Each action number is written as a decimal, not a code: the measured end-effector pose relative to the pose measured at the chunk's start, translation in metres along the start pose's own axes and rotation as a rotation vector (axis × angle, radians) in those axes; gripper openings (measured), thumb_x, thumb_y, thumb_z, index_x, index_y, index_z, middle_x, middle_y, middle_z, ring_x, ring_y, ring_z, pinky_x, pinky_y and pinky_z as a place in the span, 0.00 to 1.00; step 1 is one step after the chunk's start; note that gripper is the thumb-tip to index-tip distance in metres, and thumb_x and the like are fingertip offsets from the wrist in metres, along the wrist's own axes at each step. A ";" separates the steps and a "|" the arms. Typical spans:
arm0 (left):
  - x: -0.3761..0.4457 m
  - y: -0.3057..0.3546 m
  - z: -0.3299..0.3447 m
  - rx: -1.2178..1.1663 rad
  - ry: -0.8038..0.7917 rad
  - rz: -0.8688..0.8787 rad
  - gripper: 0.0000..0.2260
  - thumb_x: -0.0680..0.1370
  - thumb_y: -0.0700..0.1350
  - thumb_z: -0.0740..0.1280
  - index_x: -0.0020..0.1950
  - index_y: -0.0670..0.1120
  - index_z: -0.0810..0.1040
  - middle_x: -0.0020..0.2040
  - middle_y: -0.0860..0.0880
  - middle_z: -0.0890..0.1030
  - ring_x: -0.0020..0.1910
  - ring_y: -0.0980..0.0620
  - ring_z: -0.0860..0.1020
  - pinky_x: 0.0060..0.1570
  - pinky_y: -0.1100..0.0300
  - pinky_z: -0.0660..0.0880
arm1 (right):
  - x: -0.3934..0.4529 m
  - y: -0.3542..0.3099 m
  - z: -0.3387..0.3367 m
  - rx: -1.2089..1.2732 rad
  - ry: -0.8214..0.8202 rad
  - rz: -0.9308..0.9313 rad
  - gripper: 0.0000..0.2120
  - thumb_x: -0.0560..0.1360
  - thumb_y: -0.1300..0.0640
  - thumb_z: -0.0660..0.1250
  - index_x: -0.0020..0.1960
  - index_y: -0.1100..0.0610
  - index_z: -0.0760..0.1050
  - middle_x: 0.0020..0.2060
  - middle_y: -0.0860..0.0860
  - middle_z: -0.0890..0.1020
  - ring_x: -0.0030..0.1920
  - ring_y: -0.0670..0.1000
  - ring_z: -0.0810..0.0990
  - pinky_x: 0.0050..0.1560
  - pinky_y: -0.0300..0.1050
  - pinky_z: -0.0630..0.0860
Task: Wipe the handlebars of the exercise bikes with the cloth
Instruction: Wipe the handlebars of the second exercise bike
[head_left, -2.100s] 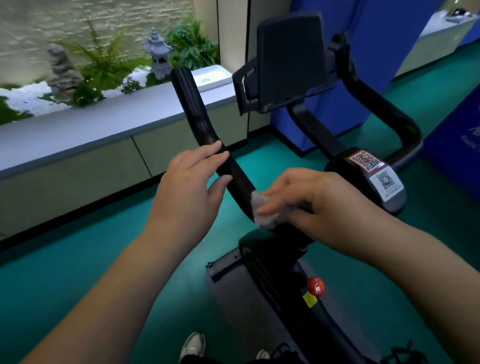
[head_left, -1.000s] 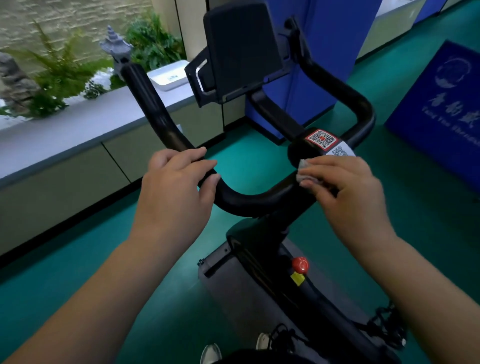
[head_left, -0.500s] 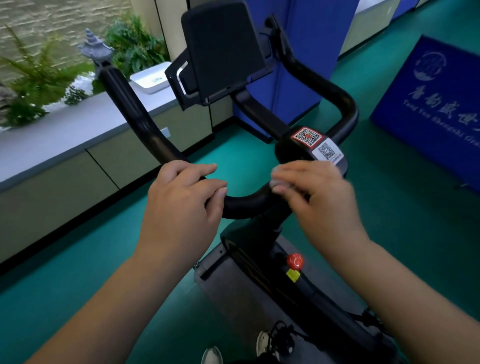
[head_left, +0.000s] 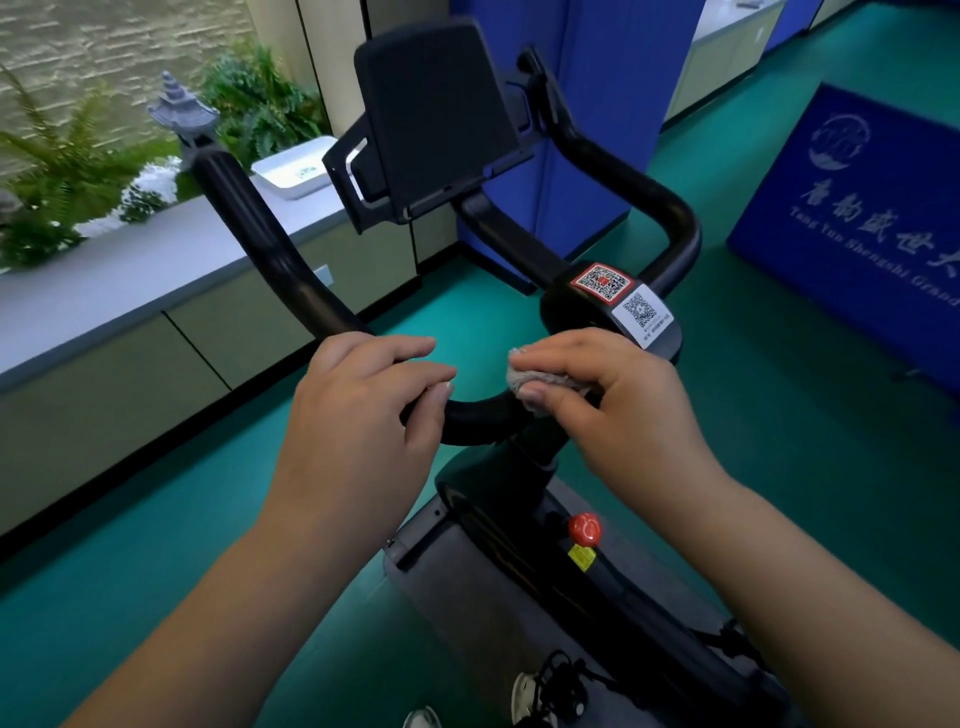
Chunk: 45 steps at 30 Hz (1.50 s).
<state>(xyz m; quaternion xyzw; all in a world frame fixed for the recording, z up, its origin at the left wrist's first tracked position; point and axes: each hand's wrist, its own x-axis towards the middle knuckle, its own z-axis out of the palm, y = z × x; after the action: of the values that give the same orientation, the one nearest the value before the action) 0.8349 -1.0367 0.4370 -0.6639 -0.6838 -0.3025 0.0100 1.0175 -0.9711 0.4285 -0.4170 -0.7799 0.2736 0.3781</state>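
Note:
A black exercise bike's curved handlebar (head_left: 270, 260) rises at left, dips low in the middle and loops up again at right. My left hand (head_left: 358, 410) grips the bar at the left of the low bend. Just to its right, my right hand (head_left: 618, 410) holds a small grey cloth (head_left: 540, 379) pressed on the bar near the stem, with most of the cloth hidden under the fingers. A black hub with two QR stickers (head_left: 618, 299) sits just behind my right hand.
A black tablet holder (head_left: 436, 119) stands above the bar. A red knob (head_left: 584, 527) sits on the bike frame below. A grey counter (head_left: 130, 280) with a white tray runs along the left. A blue sign board (head_left: 862, 218) stands at right on the green floor.
My right hand with the cloth slid along the bar from the left of the stem to beside the hub, then back a little. The left hand kept its grip. The camera view shifted.

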 end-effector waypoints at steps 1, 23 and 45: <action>0.001 0.006 -0.005 -0.065 -0.003 -0.023 0.09 0.77 0.49 0.63 0.50 0.52 0.83 0.49 0.59 0.81 0.51 0.57 0.75 0.56 0.69 0.64 | 0.000 -0.006 0.001 0.081 0.037 0.022 0.10 0.71 0.61 0.73 0.52 0.54 0.83 0.49 0.47 0.81 0.52 0.41 0.77 0.54 0.31 0.71; 0.068 0.025 -0.053 -0.050 -0.113 -0.128 0.13 0.69 0.49 0.72 0.51 0.61 0.77 0.42 0.62 0.78 0.38 0.63 0.76 0.38 0.66 0.70 | 0.024 0.020 -0.029 -0.124 0.061 -0.035 0.15 0.72 0.60 0.69 0.58 0.51 0.77 0.58 0.44 0.73 0.63 0.43 0.70 0.64 0.32 0.65; 0.092 0.059 0.061 -0.168 -0.347 -0.206 0.12 0.70 0.62 0.65 0.44 0.57 0.79 0.39 0.55 0.80 0.41 0.56 0.76 0.41 0.55 0.74 | 0.036 0.073 -0.041 -0.124 -0.062 -0.055 0.19 0.68 0.54 0.74 0.58 0.48 0.78 0.64 0.46 0.70 0.69 0.48 0.65 0.69 0.50 0.63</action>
<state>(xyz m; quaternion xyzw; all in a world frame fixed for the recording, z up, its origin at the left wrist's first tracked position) 0.9011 -0.9310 0.4489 -0.6310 -0.7120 -0.2391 -0.1941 1.0703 -0.8990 0.4099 -0.4092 -0.8178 0.2272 0.3348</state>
